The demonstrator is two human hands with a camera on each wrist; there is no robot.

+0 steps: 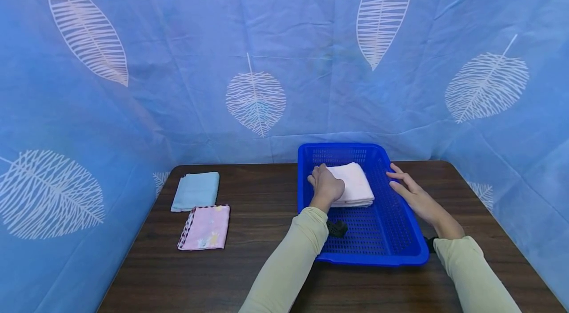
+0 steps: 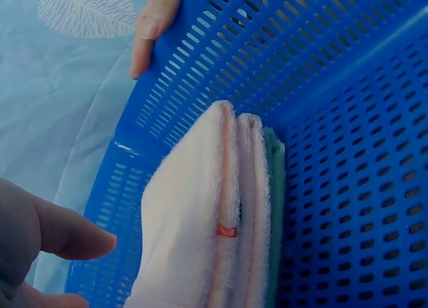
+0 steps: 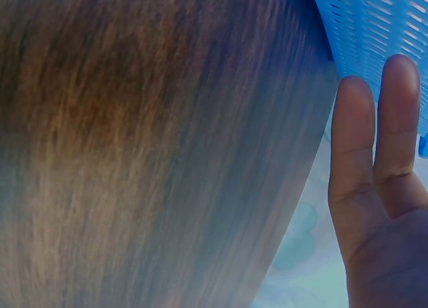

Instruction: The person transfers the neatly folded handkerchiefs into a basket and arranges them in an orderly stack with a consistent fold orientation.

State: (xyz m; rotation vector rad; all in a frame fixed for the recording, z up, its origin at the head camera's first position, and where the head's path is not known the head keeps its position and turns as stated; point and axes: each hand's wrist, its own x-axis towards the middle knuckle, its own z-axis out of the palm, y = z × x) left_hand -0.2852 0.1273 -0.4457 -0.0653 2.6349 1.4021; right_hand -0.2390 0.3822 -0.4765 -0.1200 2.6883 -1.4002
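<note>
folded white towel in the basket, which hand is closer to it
Left. The left hand rests on the folded white towel inside the blue basket; the right hand lies flat on the basket's right rim, apart from it.

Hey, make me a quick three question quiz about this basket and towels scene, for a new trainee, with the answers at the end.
1. True or false: the left hand rests on the folded towels inside the blue basket.
2. Which does the right hand touch? A) the light blue cloth B) the basket's right rim C) the pink patterned cloth
3. Fill in: two folded cloths lie on the table to the basket's ____.

Key
1. True.
2. B; its straight fingers lie against the rim.
3. Left: the light blue cloth is farther back, and the pink patterned cloth is nearer the person.
</note>
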